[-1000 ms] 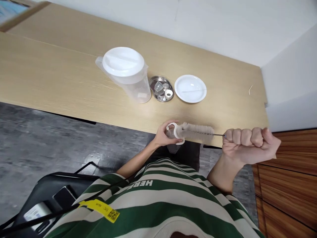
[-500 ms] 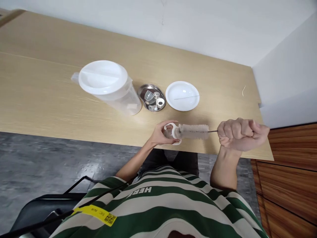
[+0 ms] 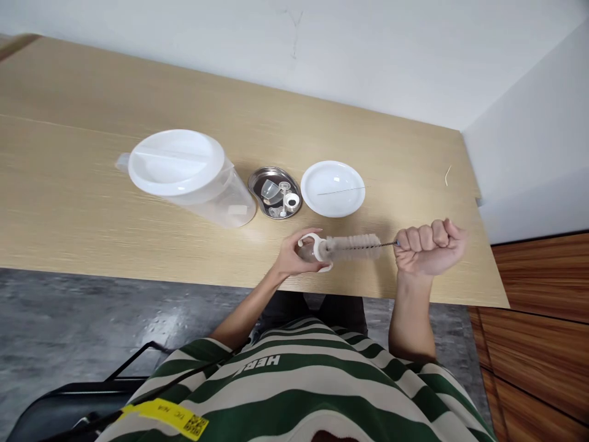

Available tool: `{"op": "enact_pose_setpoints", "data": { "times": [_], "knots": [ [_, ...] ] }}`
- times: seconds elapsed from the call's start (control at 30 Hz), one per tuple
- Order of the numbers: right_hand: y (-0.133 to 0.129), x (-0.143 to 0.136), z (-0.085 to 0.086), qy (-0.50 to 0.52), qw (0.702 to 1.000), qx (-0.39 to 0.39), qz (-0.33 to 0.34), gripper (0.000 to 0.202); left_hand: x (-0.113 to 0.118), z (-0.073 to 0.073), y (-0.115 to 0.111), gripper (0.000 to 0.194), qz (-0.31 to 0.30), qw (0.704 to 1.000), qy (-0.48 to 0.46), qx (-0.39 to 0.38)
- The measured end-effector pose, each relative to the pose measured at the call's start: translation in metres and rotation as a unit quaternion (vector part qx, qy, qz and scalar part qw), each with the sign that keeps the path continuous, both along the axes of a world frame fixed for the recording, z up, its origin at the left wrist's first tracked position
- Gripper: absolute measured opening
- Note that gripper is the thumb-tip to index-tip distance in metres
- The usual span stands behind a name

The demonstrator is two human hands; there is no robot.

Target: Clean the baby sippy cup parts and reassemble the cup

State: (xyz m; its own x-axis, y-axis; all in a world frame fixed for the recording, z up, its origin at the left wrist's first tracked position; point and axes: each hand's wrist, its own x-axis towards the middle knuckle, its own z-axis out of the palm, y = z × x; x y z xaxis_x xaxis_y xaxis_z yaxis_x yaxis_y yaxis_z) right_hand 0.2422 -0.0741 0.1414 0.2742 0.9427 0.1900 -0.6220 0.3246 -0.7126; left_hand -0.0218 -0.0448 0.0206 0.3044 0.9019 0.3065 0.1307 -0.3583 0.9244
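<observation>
My left hand [image 3: 292,255] is wrapped round a small clear bottle [image 3: 305,250] with a white two-handled collar, lying sideways with its mouth to the right. A white bristle brush [image 3: 354,246] has its left end at the bottle's mouth, with most of the bristles outside. My right hand [image 3: 426,247] is closed in a fist on the brush's handle end, right of the twisted wire stem. Beyond the bottle stand a kidney-shaped metal tray [image 3: 254,184] with several small clear and white parts, and a white bowl [image 3: 313,205] with a thin wire across it.
A large clear pitcher [image 3: 202,205] with a white lid stands left of the tray. A small bent pale strip [image 3: 447,176] lies on the wooden table [image 3: 257,98] at the right. Beyond the table are a white wall and wooden drawers, with a black chair at lower left.
My right hand has shifted slightly left and rotated a little, showing a blue bit at the end of the wire. The whole view has shifted slightly; my left hand still holds the bottle.
</observation>
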Motion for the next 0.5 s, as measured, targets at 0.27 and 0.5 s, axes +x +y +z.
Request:
{"op": "enact_pose_setpoints", "data": {
  "times": [0.27, 0.5],
  "knots": [
    [-0.016, -0.01, -0.006, -0.005, 0.992, 0.12, 0.032, 0.052, -0.009, 0.007, 0.004, 0.073, 0.021, 0.982, 0.062, 0.179],
    [-0.026, -0.015, 0.001, 0.042, 0.997, -0.04, -0.057, 0.051, -0.007, -0.004, -0.002, 0.065, 0.024, 0.963, 0.115, 0.244]
  ]
}}
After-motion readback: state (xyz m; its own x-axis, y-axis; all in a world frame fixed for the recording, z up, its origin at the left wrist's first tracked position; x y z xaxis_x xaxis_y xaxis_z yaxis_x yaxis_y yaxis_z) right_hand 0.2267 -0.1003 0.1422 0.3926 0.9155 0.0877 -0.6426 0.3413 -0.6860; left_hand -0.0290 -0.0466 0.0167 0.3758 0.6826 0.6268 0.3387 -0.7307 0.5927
